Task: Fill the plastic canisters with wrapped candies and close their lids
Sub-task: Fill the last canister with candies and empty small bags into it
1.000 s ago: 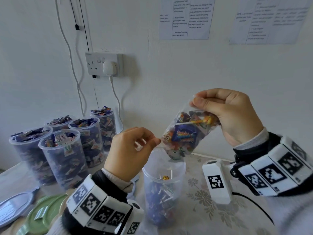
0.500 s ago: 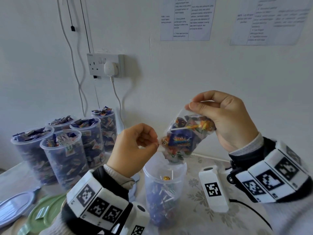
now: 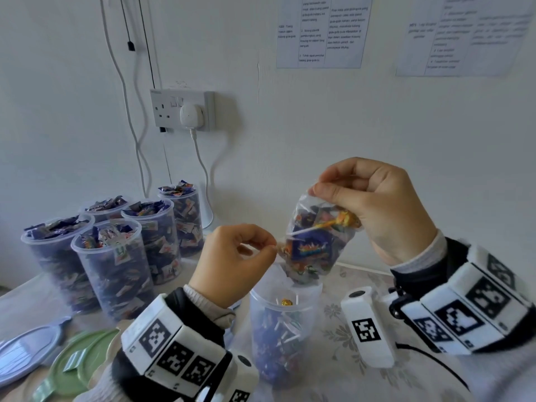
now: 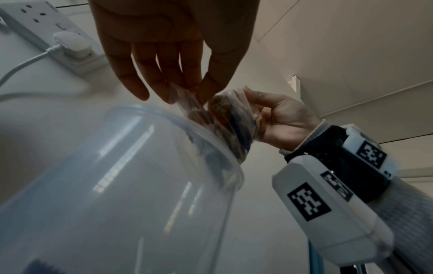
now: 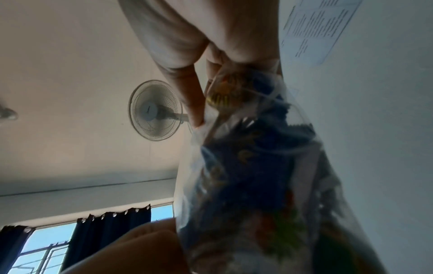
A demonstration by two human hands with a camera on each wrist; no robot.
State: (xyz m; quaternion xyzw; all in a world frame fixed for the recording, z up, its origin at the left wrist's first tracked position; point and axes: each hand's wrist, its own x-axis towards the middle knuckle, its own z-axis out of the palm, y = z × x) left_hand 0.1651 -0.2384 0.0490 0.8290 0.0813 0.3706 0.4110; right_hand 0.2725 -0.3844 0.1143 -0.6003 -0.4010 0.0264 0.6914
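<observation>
Closest to you, the clear plastic canister [image 3: 285,329] stands upright on the floral-cloth counter [image 3: 342,372], lid off, partly filled with blue-wrapped candies and lollipops. Just above its rim hangs the crinkly clear bag [image 3: 316,245], long axis near vertical, mouth pointing down into the canister. Your left hand [image 3: 232,265] pinches the bag's lower edge; your right hand [image 3: 385,210] grips its top corner. Further back, five full canisters [image 3: 116,256] cluster by the wall.
</observation>
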